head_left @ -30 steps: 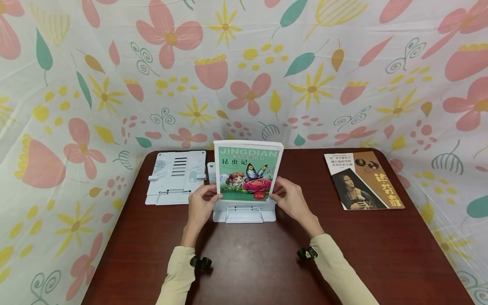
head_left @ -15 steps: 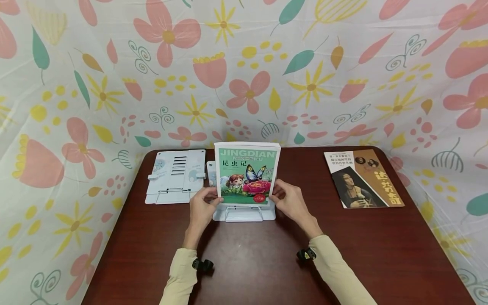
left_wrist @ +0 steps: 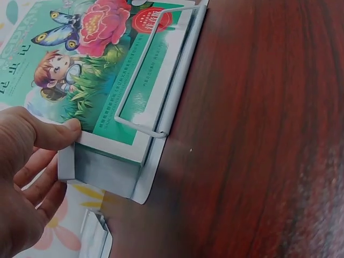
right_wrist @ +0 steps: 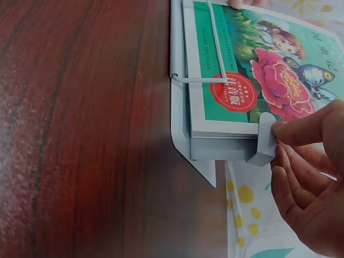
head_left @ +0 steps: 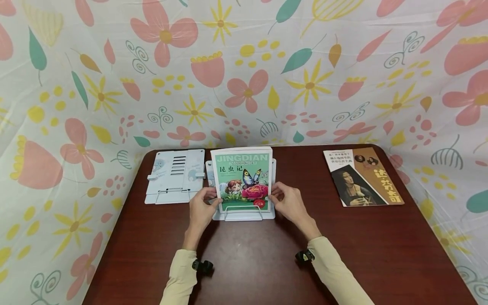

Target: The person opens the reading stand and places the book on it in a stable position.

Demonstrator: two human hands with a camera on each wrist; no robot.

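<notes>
A thick green children's book [head_left: 244, 180] leans upright on a white metal book stand [head_left: 271, 215], its lower cover behind the stand's wire page holder [left_wrist: 139, 65]. My left hand [head_left: 202, 207] grips the book's lower left edge, thumb on the cover and other fingers behind. On the opposite side my right hand [head_left: 291, 203] holds the lower right edge. In the right wrist view, that thumb touches the stand's small side clip [right_wrist: 266, 141], which hooks over the cover's edge.
To the left, a second white book stand [head_left: 164, 197] lies folded on the dark red wooden table [head_left: 244, 262]. A thin book with a portrait cover [head_left: 358, 182] lies at the right. A flowered cloth [head_left: 244, 55] hangs behind the table.
The book has come down and slightly left onto the stand. Its bottom edge, earlier above the wire holder, is now behind it. Both hands keep their hold.
</notes>
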